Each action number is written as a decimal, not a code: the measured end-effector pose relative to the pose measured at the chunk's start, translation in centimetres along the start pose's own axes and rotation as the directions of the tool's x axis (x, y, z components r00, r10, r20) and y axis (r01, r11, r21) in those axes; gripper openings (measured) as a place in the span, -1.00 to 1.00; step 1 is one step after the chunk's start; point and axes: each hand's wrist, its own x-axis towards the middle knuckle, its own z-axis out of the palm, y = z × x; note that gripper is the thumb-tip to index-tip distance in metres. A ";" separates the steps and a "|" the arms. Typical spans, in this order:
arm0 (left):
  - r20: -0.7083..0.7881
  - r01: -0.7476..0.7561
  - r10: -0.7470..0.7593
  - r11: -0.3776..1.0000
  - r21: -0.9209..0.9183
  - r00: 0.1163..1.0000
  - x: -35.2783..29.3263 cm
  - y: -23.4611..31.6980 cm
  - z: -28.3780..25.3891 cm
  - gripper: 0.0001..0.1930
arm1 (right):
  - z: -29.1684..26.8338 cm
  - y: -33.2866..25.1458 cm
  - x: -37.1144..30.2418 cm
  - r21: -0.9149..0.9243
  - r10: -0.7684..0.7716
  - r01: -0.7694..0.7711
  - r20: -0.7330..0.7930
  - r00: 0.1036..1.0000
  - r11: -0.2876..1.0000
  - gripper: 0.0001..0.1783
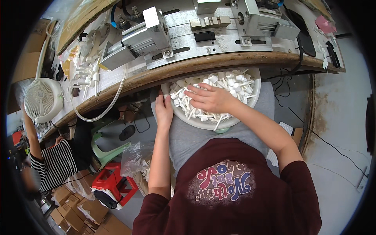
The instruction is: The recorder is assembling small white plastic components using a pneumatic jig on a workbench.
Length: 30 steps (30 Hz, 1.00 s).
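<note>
A round white plastic basket rests on my lap, heaped with small white plastic parts that have round caps and thin stems. My right hand lies palm down on the heap, fingers stretched and a little apart, gripping nothing that I can see. Against the basket's left rim rests my left hand, its fingers extended and its thumb apart from them. What lies under the right palm is hidden.
A metal fixture with two clamping blocks stands on the wooden-edged bench ahead. At left are a white fan, clear tubing and several white parts. A red stool and a person in a striped shirt are farther left.
</note>
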 end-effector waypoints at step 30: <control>-0.340 -0.525 0.410 0.750 -0.402 0.846 -10.1 18.0 -7.3 -0.66 | -3.6 -8.0 -4.8 0.320 0.339 -0.430 0.303 0.891 0.845 -0.82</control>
